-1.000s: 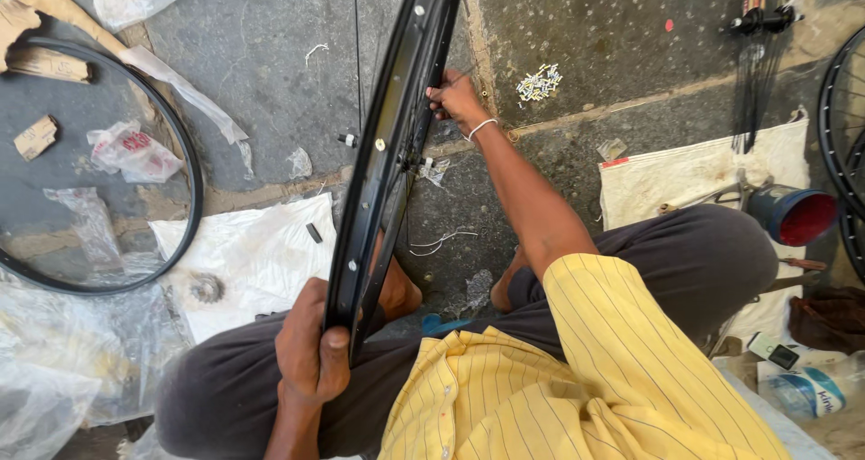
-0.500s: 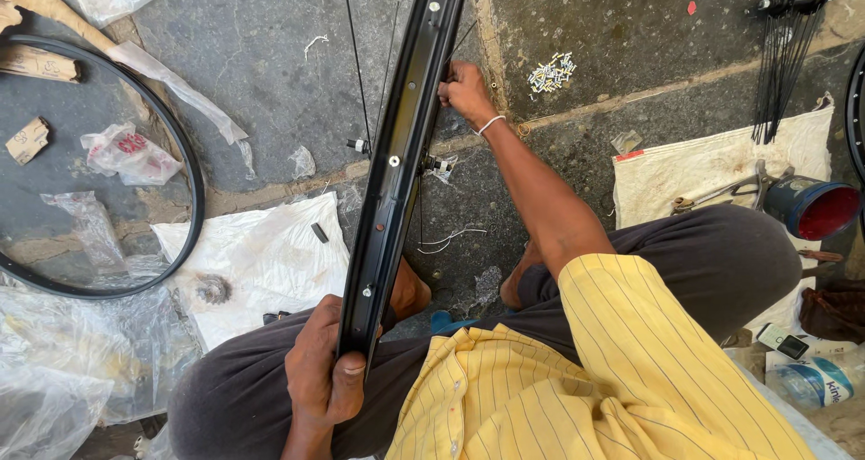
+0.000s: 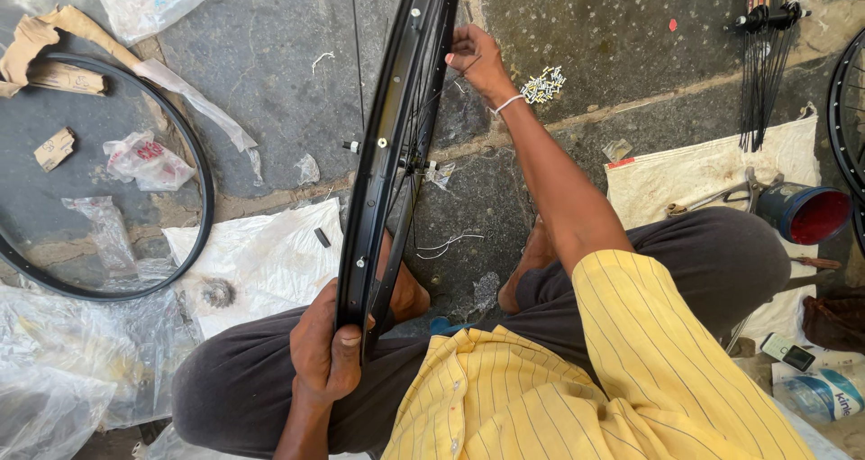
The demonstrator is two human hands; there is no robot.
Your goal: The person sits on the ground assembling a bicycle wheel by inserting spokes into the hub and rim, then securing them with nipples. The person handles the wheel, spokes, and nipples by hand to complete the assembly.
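Note:
A black bicycle rim (image 3: 396, 127) stands upright and edge-on between my knees, with thin spokes and a hub (image 3: 410, 164) inside it. My left hand (image 3: 326, 356) is closed around the rim's near lower edge. On the rim's right side near its far part, my right hand (image 3: 475, 59) pinches a thin spoke, and a white band shows at that wrist. A small pile of silvery spoke nipples (image 3: 543, 84) lies on the stone floor just right of that hand.
A bare black rim (image 3: 194, 163) lies flat on the left among plastic bags. A small sprocket (image 3: 216, 292) rests on a white sheet (image 3: 270, 253). At right are a spoke bundle (image 3: 766, 63), a blue can (image 3: 806, 215), another wheel (image 3: 842, 127) and a plastic bottle (image 3: 824, 395).
My right hand has shifted a little farther up along the rim's right side. My left hand keeps the same grip on the near edge.

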